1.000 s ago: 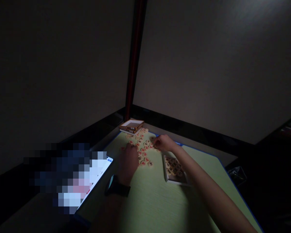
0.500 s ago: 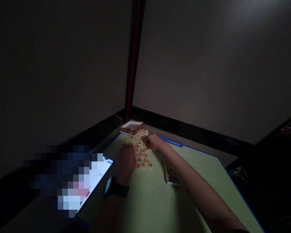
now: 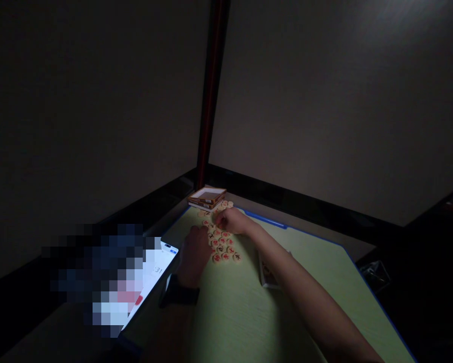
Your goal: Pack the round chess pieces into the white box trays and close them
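Round wooden chess discs (image 3: pixel 223 246) with red and black characters lie scattered on a pale green table (image 3: pixel 245 312). My left hand (image 3: pixel 196 249), with a dark watch on the wrist, rests among the discs, fingers curled downward. My right hand (image 3: pixel 232 220) reaches across to the far part of the pile, fingers closed in a pinch over the discs; what it holds is hidden in the dim light. A shallow box of sorted discs (image 3: pixel 267 275) lies mostly hidden behind my right forearm.
An open brown-edged box lid (image 3: pixel 206 196) sits at the table's far corner by a dark red post (image 3: pixel 210 96). A lit tablet (image 3: pixel 151 282) lies at the left edge. Dark walls enclose the corner. The table has a blue rim (image 3: pixel 268 221).
My right hand has moved left and farther away across the pile, and its forearm now covers most of the sorted box. The left hand has barely shifted.
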A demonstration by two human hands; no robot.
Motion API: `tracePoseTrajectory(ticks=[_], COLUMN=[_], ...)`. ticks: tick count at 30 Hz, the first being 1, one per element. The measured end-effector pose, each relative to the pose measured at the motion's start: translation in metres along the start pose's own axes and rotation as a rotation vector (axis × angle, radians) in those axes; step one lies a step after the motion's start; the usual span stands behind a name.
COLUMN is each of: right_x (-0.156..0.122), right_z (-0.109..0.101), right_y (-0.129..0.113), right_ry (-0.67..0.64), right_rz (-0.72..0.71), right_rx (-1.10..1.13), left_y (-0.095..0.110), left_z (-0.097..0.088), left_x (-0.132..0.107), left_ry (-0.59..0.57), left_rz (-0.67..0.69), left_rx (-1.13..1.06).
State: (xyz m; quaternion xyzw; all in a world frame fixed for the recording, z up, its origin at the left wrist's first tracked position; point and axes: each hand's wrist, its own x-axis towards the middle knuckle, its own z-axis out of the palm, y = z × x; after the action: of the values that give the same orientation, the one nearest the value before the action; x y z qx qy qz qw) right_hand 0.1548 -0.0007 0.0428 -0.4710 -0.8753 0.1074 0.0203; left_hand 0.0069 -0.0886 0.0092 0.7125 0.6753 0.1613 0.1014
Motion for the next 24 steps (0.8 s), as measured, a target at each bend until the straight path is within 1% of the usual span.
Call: tracePoseTrajectory(ticks=[2,4,6,10,12,15,19,24], right_x=[0.004,0.008,0.013,0.020,0.022,0.026,0.031,0.037], right_z=[-0.001,0.000,0.002,0.003,0.002,0.002,0.004,0.006], right_y=[0.009,0.017,0.023,0.028,0.026,0.020,0.008,-0.001], right_ry=[0.075,0.109,0.104,0.083,0.079,0.073,0.047,0.022], right_rz=[0.042,0.090,0.122,0.126,0.133,0.106,0.054,0.082], right_rx=[-0.042,-0.070,-0.074,-0.079,-0.080,-0.089,-0.169,-0.186], left_y=[0.000,0.001,0.002,0.002,0.001,0.001,0.002,-0.002], left_z=[0.000,0.000,0.000,0.001,0.002,0.004,0.003,0.004], left_x=[0.000,0.001,0.001,-0.001,-0.002,-0.002,0.004,0.012], left_ry=[0.003,-0.003,-0.024,-0.062,-0.055,-0.002,0.037,0.068], left_rz=[0.010,0.025,0.027,0.034,0.065,0.114,0.085,0.131], left_rx=[0.007,0.015,0.025,0.042,0.036,0.036,-0.039,-0.115])
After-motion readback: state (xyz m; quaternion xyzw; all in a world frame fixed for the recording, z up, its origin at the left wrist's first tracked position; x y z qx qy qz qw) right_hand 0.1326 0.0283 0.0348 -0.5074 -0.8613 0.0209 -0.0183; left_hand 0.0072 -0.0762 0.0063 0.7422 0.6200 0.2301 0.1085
